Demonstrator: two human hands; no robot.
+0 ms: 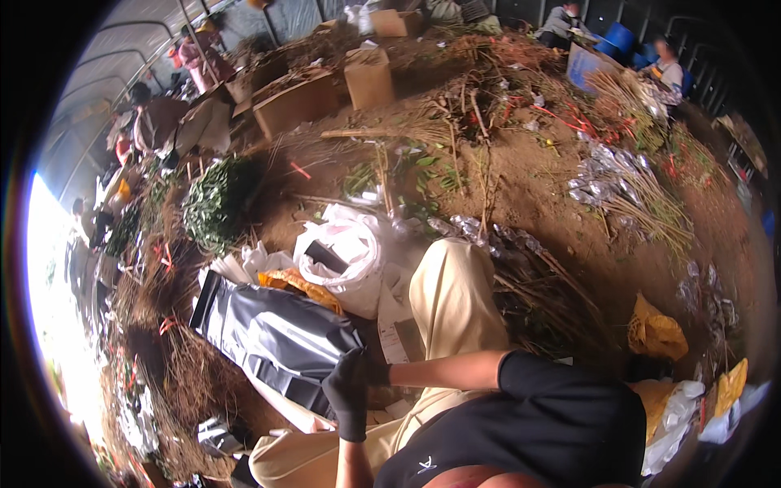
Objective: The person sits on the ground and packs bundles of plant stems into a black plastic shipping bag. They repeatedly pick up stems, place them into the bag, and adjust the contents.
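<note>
Both hands wear dark gloves and meet at the near corner of a black plastic bag (274, 329), which lies aslant in front of me, to the left of my raised knee. My left hand (348, 399) is at the bag's lower right edge, its fingers bent on the plastic. My right hand (369, 366) is right against it, at the bag's upper corner, partly hidden by the left one. Just beyond the bag stands an open white woven sack (341, 262) with a dark flat object in its mouth. An orange-yellow sack (302, 287) lies between the two.
Bundles of bare-stemmed plants with foil-like wrapping (616, 177) lie on the soil at right. A leafy green bundle (216, 204) and heaps of twigs (195, 372) line the left. Cardboard boxes (296, 104) stand farther back. Several people (558, 27) are around the far edges of the tunnel.
</note>
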